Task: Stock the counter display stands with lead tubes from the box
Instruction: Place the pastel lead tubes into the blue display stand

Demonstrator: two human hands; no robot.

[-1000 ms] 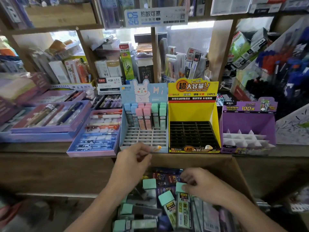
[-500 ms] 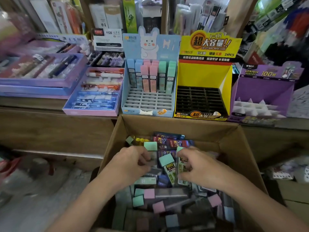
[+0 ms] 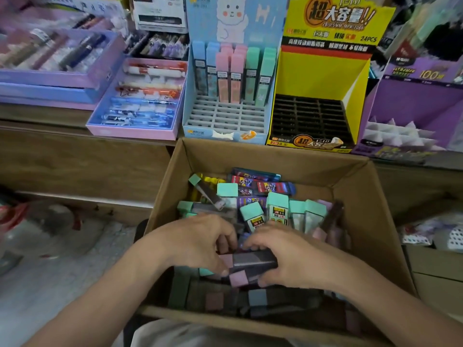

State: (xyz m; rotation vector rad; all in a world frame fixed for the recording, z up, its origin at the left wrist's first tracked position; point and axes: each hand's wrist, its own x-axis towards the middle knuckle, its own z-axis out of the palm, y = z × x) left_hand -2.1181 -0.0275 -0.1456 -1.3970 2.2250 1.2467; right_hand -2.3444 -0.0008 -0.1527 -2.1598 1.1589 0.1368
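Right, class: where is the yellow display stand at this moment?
In the head view, the yellow display stand sits upper right, between the blue stand and the purple stand.

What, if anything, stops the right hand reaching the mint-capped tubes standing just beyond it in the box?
Probably nothing, so yes: the mint-capped tubes stand uncovered just past the right hand in the open box. But it and the left hand both grip pink-capped tubes, so it may have to let go first.
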